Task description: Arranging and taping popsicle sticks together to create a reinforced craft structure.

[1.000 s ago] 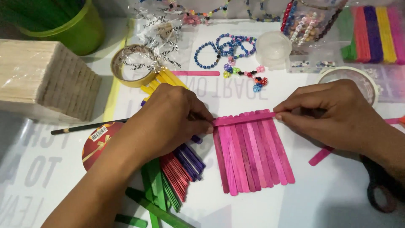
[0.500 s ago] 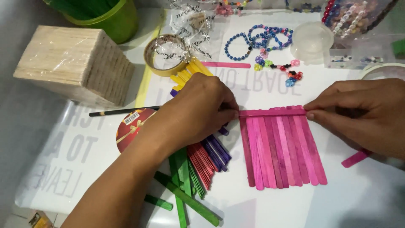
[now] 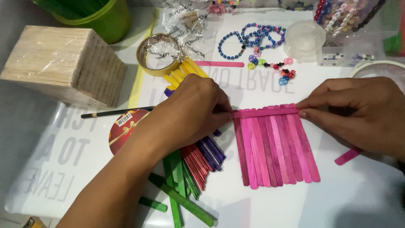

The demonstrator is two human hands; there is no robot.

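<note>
Several pink craft sticks [image 3: 274, 152] lie side by side on the white table, fanning out a little toward me. A single pink stick [image 3: 265, 112] lies crosswise over their top ends. My left hand [image 3: 192, 112] pinches the left end of this cross stick. My right hand [image 3: 358, 112] pinches its right end between thumb and forefinger. Both hands rest low on the table.
Green [image 3: 177, 185], red [image 3: 196, 162], purple [image 3: 211, 150] and yellow sticks [image 3: 181, 74] lie under and beside my left arm. A wooden stick block [image 3: 63, 63], tape roll [image 3: 158, 55], green bucket [image 3: 97, 17], pencil [image 3: 114, 112], bead bracelets [image 3: 249, 40], clear cup [image 3: 303, 38] and loose pink stick [image 3: 348, 156] surround the work.
The view shifted, first right then slightly left. Both hands keep their pinch on the cross stick; the sticks have not visibly moved on the table.
</note>
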